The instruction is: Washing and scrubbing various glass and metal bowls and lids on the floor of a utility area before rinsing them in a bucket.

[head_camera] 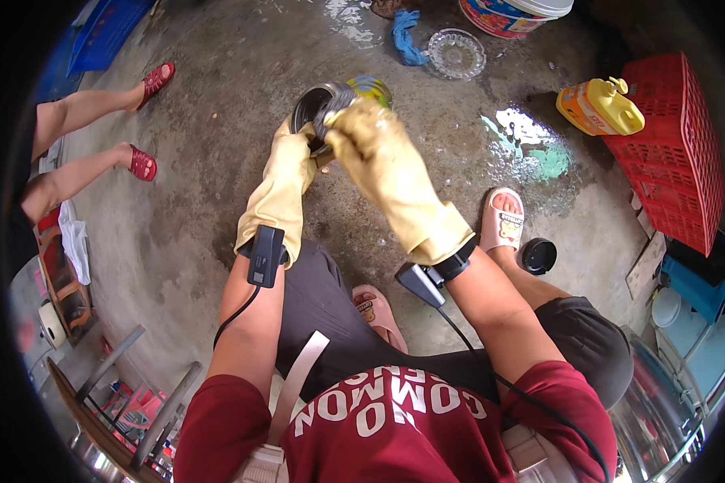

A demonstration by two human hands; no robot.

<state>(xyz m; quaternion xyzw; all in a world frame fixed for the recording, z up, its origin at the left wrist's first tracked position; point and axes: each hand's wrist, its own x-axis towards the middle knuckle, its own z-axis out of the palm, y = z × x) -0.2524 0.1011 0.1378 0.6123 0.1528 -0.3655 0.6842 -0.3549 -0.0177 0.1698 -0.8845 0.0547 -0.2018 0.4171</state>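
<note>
Both hands wear cream rubber gloves and meet in front of me above the wet concrete floor. My left hand [293, 151] grips a round vessel [307, 110] with a dark inside, tilted so that its opening shows. A motion-blurred right hand [368, 136] is closed around a grey scouring pad [323, 121] at the vessel's rim. Part of the vessel is hidden behind the gloves. Just beyond them, a yellow-green round container [371, 90] is partly covered by my right hand.
Ahead are a clear glass ashtray [457, 54], a blue cloth [407, 37] and a lidded bucket [513, 17]. A yellow jug [598, 108] stands by a red plastic crate [670, 151]. A black cup [539, 256] sits beside my right foot. At left are another person's legs [84, 115].
</note>
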